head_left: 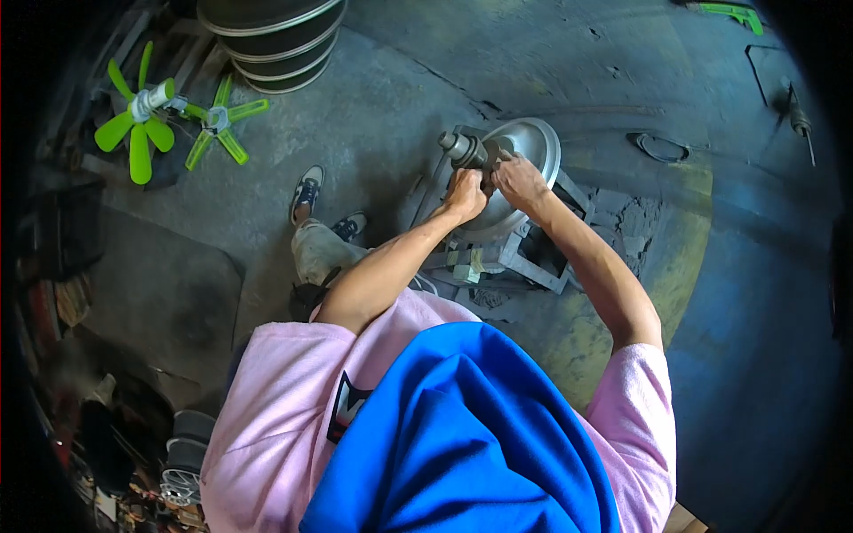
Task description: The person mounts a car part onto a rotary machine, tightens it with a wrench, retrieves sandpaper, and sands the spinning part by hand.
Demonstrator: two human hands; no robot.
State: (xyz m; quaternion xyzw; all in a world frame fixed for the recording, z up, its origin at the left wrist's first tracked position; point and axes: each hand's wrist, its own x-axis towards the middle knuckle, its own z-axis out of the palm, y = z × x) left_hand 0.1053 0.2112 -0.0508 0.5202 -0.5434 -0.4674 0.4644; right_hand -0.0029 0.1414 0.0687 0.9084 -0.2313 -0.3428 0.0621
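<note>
A round metal dish (542, 147) with a pale rim stands on a metal frame (533, 266) in the upper middle. A dark cylindrical shaft part (462, 148) sticks out from its centre toward the left. My left hand (466, 194) is closed at the lower side of this shaft part. Close beside it on the right, my right hand (520, 180) has its fingers bent against the hub, in front of the dish. What the fingers of either hand hold is too small and hidden to make out.
Green fan blades (139, 153) and a second green fan (218, 120) lie at the upper left. Stacked round drums (275, 40) stand at the top. A wire loop (659, 147) and a tool (800, 120) lie at the right. Clutter fills the lower left.
</note>
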